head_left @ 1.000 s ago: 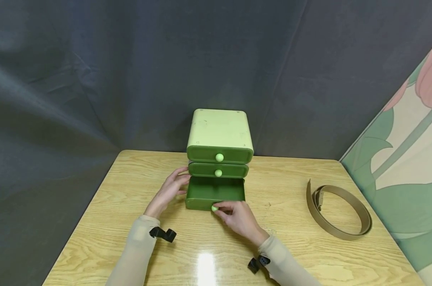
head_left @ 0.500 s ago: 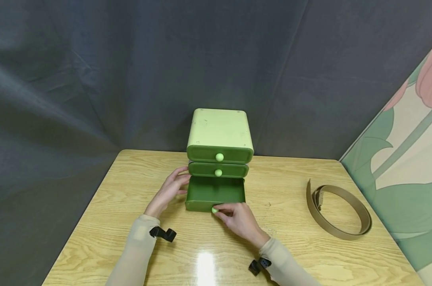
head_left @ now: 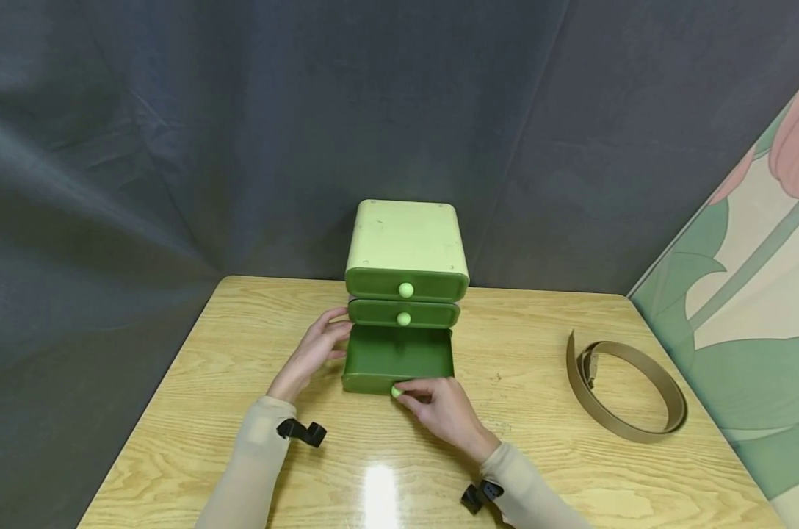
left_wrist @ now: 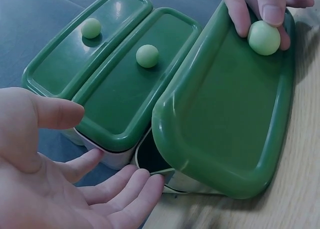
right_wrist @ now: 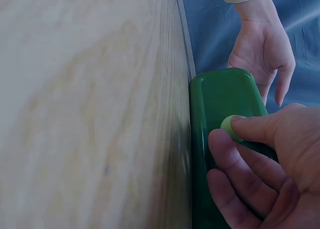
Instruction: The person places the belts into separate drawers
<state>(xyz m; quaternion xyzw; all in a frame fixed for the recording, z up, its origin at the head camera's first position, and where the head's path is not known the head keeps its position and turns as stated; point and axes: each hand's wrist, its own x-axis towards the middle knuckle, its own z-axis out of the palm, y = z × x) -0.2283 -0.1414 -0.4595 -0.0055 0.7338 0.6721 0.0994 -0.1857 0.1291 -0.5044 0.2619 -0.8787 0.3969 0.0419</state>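
Note:
A small chest of drawers with a pale green top and dark green drawer fronts stands near the table's back edge. Its bottom drawer is pulled out, and the inside looks bare; the two drawers above are closed or nearly so. My right hand pinches the round light green knob of that bottom drawer between thumb and fingers. At the chest's left side is my left hand, fingers extended, their tips at the side by the lower drawers.
A tan belt with a metal buckle lies coiled on the wooden table at the right. Dark cloth hangs behind the table. A flower-patterned cloth covers the right side.
My right hand has drawn the bottom drawer slightly further toward me, keeping its pinch on the knob. My left hand stays where it was.

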